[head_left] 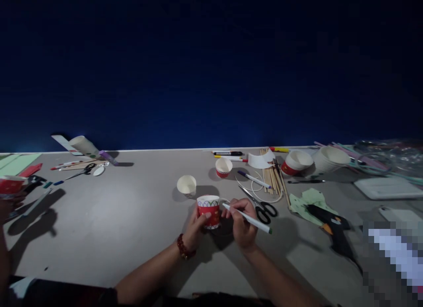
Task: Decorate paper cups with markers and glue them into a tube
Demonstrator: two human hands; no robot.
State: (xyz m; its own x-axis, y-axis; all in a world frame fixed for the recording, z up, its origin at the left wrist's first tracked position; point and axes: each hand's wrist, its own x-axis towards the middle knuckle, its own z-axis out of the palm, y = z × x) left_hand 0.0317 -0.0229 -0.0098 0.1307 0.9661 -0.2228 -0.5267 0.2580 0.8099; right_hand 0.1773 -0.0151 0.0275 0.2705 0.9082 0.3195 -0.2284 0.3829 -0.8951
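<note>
My left hand (197,227) is wrapped round a red-and-white paper cup (209,210) standing on the grey table (115,227). A red bead bracelet (183,248) sits on that wrist. My right hand (242,223) pinches a white marker (247,218) with a green end cap, and its tip touches the cup's right side near the rim. A plain white cup (187,185) stands just behind to the left.
Black-handled scissors (261,206), wooden sticks (273,177), pens, more paper cups (224,167) and a black glue gun (332,223) lie to the right. At far left another person's hand holds a red cup (10,185); scissors (82,171) and paper scraps lie nearby.
</note>
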